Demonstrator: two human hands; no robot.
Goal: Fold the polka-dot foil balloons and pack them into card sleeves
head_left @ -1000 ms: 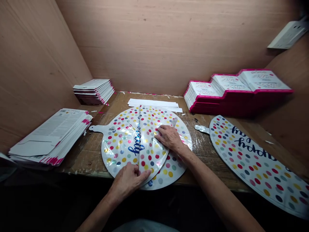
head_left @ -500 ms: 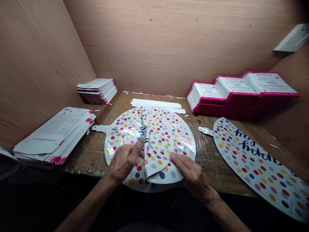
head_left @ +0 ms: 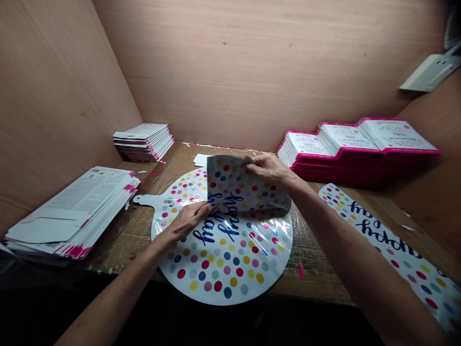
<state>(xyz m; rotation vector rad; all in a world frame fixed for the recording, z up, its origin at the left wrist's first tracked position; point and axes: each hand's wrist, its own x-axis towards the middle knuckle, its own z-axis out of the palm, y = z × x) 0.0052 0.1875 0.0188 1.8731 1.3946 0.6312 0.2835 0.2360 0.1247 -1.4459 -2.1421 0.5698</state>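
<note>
While the right hand (head_left: pixel 266 169) pinches the dotted sheet (head_left: pixel 239 192) by its far edge, the left hand (head_left: pixel 189 220) is at its left edge, grip unclear. Looks part-folded, raised over a flat round sheet (head_left: pixel 230 264), not folded yet. Pink-edged packs (head_left: pixel 355 139) stacked back right.

Pale, wood-grained panels form the back wall (head_left: pixel 223 72) and left wall (head_left: pixel 65 81), with a darker right wall (head_left: pixel 444 105) bearing a white slotted fixture (head_left: pixel 430 72). Below the brown, scuffed desk (head_left: pixel 117 247), everything sinks into shadow.
</note>
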